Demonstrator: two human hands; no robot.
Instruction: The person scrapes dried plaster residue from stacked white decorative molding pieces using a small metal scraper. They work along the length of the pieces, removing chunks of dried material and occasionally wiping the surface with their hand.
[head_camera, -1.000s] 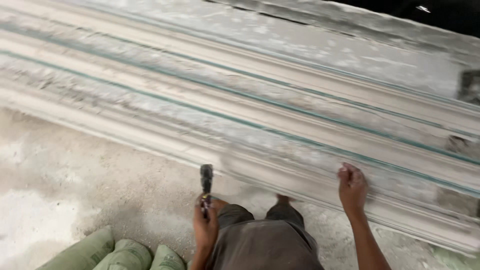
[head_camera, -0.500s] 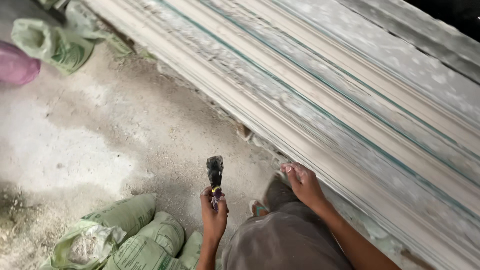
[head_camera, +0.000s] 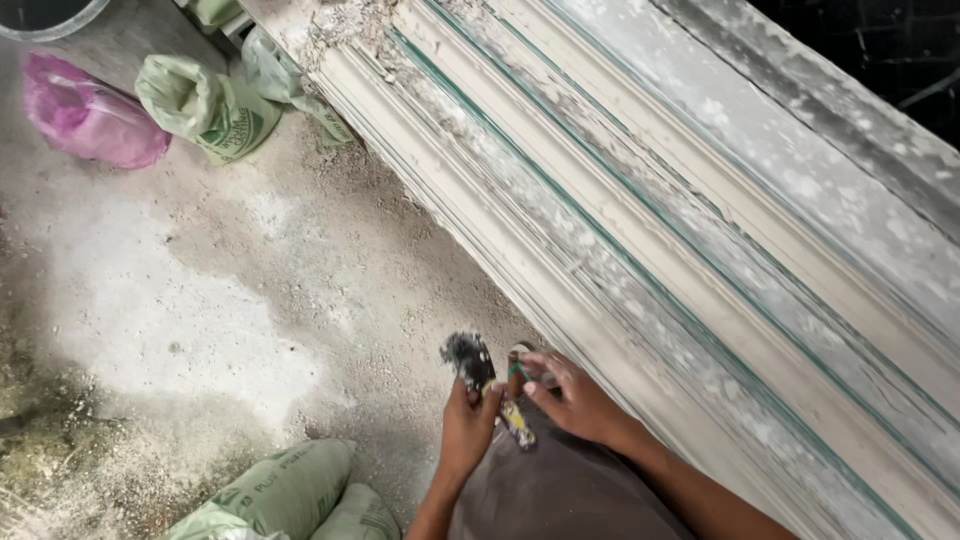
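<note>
The left hand (head_camera: 468, 425) is clenched around the handle of a dark, dust-caked brush (head_camera: 470, 360), whose bristle head sticks up above the fist. The right hand (head_camera: 570, 397) has come across to meet it, fingers curled at the handle's lower end and pinching something small; what it is cannot be told. Both hands hover just above the person's knee, right beside the near edge of the long moulded plaster cornice lengths (head_camera: 640, 230).

Those pale, ridged cornice lengths, marked with thin green lines, lie stacked and run diagonally from the upper left down to the lower right. On the hands' side of them spreads a rough concrete floor (head_camera: 200, 300), powdered white and strewn with grit. Well away from the cornice, at the bottom edge, lie green woven sacks (head_camera: 290, 490). Near the cornice's far end sit another green sack (head_camera: 205, 110) and a pink plastic bag (head_camera: 85, 115), beside loose rubble.
</note>
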